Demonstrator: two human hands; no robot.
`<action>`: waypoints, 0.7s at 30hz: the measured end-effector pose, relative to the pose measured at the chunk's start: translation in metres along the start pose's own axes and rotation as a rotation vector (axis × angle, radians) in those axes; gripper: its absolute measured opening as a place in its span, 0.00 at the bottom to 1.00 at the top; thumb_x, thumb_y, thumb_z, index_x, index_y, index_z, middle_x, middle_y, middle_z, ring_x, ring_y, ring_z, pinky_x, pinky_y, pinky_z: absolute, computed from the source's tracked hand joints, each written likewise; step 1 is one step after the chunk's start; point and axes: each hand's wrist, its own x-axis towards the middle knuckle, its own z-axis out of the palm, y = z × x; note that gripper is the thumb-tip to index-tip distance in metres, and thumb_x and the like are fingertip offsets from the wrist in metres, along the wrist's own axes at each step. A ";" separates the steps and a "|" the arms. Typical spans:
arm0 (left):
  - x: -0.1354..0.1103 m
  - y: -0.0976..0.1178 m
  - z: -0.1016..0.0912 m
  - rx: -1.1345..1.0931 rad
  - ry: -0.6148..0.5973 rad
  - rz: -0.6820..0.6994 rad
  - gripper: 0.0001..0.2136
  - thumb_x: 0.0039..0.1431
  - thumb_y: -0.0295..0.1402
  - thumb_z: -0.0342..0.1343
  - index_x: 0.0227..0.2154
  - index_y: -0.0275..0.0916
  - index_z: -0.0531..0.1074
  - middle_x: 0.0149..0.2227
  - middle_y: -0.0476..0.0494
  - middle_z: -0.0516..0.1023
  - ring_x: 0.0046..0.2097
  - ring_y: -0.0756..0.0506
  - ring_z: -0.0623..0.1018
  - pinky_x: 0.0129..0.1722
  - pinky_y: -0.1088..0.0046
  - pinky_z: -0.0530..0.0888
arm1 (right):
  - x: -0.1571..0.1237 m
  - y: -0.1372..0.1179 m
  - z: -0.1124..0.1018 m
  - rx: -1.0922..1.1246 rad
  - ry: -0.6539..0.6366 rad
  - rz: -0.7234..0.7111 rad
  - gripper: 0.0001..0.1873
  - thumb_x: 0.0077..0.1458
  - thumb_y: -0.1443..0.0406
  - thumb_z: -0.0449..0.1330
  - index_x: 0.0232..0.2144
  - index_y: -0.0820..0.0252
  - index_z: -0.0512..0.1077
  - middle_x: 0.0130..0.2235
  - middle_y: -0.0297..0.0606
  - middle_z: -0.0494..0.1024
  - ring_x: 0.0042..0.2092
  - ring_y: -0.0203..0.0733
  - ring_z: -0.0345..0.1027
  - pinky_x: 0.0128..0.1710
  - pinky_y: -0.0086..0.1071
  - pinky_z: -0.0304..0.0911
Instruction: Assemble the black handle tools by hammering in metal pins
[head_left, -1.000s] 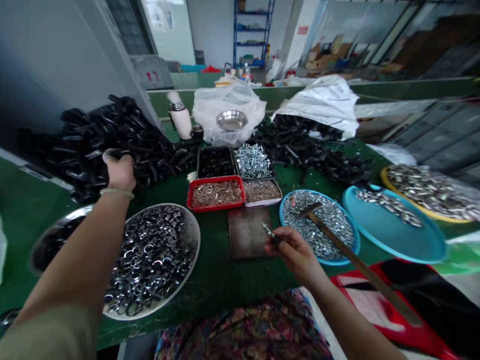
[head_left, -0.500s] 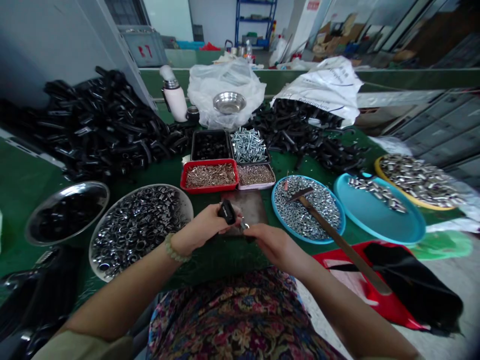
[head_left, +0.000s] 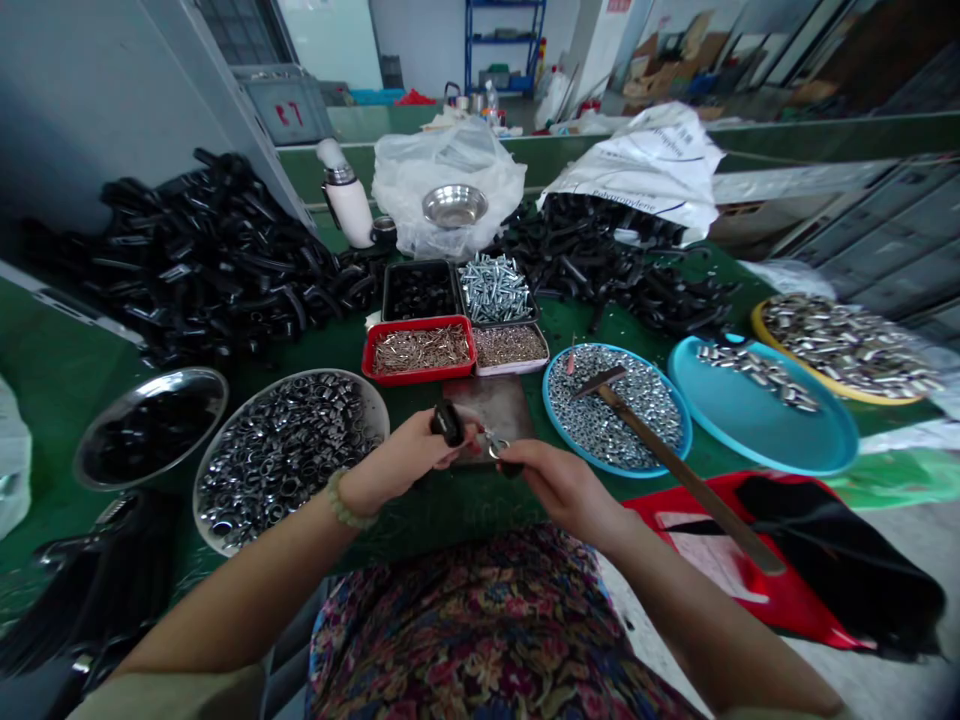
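My left hand is closed around a black plastic handle, whose rounded end sticks up past the thumb. Just to the right, my right hand pinches a shiny metal ring clamp. A small dark piece shows under the right fingertips, too small to name. The clamp sits close against the left fingers; whether it joins the handle I cannot tell. Both hands are over the near edge of a flat metal plate on the green table.
A tray of ring clamps lies left, beside a steel bowl. A red tray of pins stands ahead. Rightward, a hammer rests across a blue tray of nuts. Black handles are piled at the back left.
The camera view has shifted slightly. My right hand has moved a little to the right and the ring clamp shows more clearly. Both hands keep their hold.
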 end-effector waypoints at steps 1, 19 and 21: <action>0.001 0.002 0.002 -0.019 -0.045 -0.047 0.18 0.56 0.43 0.58 0.43 0.33 0.73 0.21 0.52 0.67 0.21 0.55 0.61 0.20 0.78 0.60 | 0.000 -0.003 -0.001 -0.106 -0.057 -0.039 0.13 0.61 0.66 0.55 0.48 0.54 0.72 0.47 0.42 0.78 0.51 0.42 0.71 0.53 0.39 0.66; -0.014 -0.012 0.013 -0.411 0.209 0.014 0.20 0.57 0.39 0.58 0.52 0.48 0.61 0.34 0.52 0.68 0.27 0.55 0.67 0.23 0.83 0.64 | -0.010 0.000 0.003 -0.535 0.021 -0.140 0.18 0.61 0.72 0.51 0.51 0.57 0.69 0.48 0.45 0.77 0.51 0.43 0.72 0.50 0.38 0.69; -0.012 -0.010 0.021 -0.471 0.261 0.022 0.19 0.53 0.37 0.62 0.46 0.44 0.65 0.33 0.52 0.69 0.27 0.56 0.68 0.24 0.82 0.66 | -0.011 0.001 0.005 -0.716 0.000 -0.239 0.21 0.60 0.73 0.49 0.54 0.58 0.68 0.50 0.47 0.76 0.52 0.44 0.71 0.50 0.37 0.70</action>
